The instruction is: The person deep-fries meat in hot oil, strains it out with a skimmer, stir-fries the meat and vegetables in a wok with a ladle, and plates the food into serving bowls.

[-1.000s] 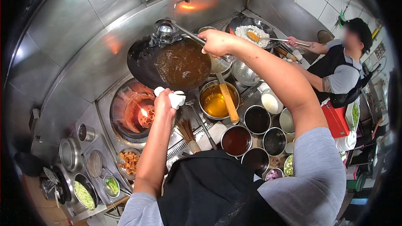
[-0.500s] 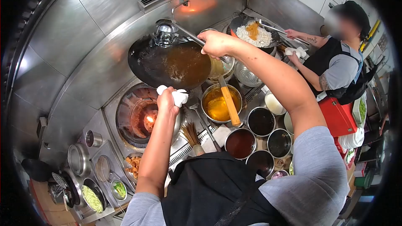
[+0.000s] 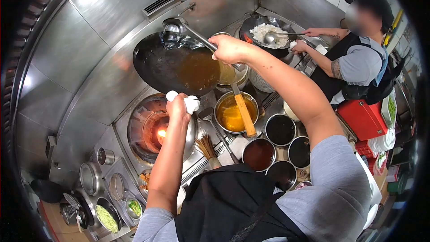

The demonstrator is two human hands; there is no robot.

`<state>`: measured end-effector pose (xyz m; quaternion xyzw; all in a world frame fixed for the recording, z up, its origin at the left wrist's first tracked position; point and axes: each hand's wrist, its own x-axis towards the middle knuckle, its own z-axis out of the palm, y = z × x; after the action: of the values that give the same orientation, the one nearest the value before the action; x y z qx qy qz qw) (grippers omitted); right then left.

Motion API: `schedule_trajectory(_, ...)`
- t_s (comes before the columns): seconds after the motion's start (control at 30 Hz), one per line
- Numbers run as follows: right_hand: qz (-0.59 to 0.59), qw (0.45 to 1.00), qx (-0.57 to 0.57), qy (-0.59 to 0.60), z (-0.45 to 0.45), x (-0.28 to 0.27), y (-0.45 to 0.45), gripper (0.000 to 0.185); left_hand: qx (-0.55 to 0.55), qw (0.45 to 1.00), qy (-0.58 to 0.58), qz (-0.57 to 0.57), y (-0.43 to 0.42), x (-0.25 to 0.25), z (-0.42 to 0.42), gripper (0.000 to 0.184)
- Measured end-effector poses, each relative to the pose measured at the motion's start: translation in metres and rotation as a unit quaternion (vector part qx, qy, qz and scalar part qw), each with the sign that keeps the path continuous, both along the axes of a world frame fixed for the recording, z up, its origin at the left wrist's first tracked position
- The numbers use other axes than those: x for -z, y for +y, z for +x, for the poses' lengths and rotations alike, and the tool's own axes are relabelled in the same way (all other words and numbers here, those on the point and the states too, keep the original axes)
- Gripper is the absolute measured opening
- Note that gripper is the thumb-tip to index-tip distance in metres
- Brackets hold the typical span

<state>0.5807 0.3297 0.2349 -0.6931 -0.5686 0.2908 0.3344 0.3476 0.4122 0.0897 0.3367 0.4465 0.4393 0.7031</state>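
Note:
My left hand grips a white cloth at the near rim of a black wok. The wok is raised off the burner and tilted to the right, with brown liquid pooled on that side, above a metal pot partly hidden behind it. My right hand is closed around the handle of a metal ladle, whose bowl is over the wok's far rim. A wooden-handled tool rests across a pot of yellow oil.
A lit burner lies below the wok. Sauce pots stand at the right, a brush near my apron. At the upper right a co-worker ladles in another wok. Bowls of vegetables sit lower left.
The wok tilts further and its liquid has gathered toward the right. The co-worker's ladle has moved back into the white food, and their other hand has come to that wok's rim.

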Motion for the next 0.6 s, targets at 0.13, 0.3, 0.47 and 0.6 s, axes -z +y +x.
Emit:
schedule_trajectory(0.13,0.006,0.999,0.024,0.039,0.004,0.002,-0.011,0.043,0.001,0.997,0.044,0.058,-0.006,-0.01,0.007,0.017)
schedule_trajectory(0.3,0.008,0.998,0.038,0.052,0.007,0.008,-0.028,0.065,0.011,0.989,0.109,0.104,-0.008,-0.016,0.017,0.02)
schedule_trajectory(0.47,0.053,0.99,0.08,0.104,0.007,0.015,-0.059,0.068,0.023,0.943,0.187,0.272,0.001,0.008,0.026,0.021)
schedule_trajectory(0.6,0.112,0.977,0.123,0.137,0.014,0.034,-0.079,0.069,-0.028,0.844,0.356,0.399,0.003,0.013,0.032,0.032)
